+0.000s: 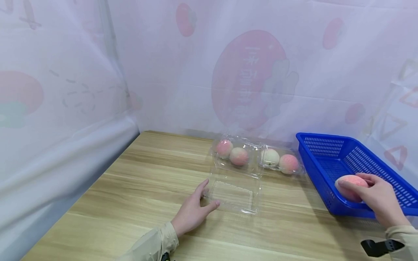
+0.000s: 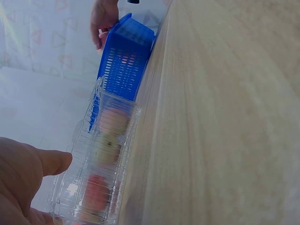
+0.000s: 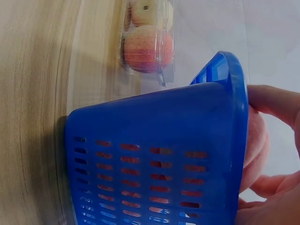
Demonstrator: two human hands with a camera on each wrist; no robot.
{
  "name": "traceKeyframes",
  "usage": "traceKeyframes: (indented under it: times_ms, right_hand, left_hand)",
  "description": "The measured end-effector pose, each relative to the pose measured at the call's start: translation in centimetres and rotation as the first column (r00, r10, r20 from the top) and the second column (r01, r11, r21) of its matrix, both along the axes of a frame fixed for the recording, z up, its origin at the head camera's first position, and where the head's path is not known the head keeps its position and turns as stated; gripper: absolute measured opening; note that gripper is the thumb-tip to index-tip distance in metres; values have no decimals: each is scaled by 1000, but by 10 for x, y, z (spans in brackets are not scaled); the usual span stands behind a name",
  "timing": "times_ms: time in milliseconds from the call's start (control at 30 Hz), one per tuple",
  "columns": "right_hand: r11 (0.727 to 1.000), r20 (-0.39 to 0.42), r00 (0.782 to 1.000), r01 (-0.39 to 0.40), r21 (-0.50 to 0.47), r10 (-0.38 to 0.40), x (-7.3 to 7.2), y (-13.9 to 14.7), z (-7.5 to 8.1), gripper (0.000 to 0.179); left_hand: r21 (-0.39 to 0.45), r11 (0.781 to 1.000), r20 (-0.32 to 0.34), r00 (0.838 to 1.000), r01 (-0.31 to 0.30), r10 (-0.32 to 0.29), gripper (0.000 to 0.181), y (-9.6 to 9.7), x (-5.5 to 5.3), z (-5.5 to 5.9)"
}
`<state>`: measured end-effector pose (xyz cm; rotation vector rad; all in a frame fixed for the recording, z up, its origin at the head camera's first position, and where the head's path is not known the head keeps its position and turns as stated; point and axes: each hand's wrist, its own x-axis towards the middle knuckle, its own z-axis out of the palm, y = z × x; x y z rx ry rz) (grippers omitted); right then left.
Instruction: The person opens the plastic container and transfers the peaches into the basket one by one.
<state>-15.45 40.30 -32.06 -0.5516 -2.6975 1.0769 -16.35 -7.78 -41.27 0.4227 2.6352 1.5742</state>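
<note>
My right hand (image 1: 380,195) grips a pink-and-cream peach (image 1: 351,186) at the near end of the blue basket (image 1: 321,181), its fingers round the fruit. In the right wrist view the peach (image 3: 255,150) bulges just past the basket rim, and pink shows through the wall slots. My left hand (image 1: 196,210) lies beside the lid (image 1: 233,195) of an opened clear plastic box, thumb and fingers spread at its left edge. Two peaches (image 1: 239,156) sit in that box's far half. The left wrist view shows the thumb (image 2: 56,161) straight near the clear plastic.
A second clear box with two peaches (image 1: 289,164), one paler, stands between the opened box and the basket. All rest on a wood-grain table (image 1: 130,195). Printed white curtains (image 1: 176,90) rise behind and along the left side.
</note>
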Motion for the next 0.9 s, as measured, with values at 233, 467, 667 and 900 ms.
traceKeyframes:
  times_ms: [233,467,667,900]
  right_hand:
    - [999,-31,999,-7,53,9,-1,-1,2,93]
    - [994,-34,999,20,104,-17,2,-3,2,94]
    - [996,-46,999,-10,92,15,2,-7,1,92]
    - [993,-110,994,-4,117,17,5,-11,-3,83]
  left_hand:
    - [-2,1000,1,1000,1,-1,82,0,0,0]
    - [1,1000,2,1000,11,-11,83,0,1,0]
    - [0,1000,3,1000,7,-7,82,0,1,1]
    - [0,1000,3,1000,8,-8,82,0,1,2]
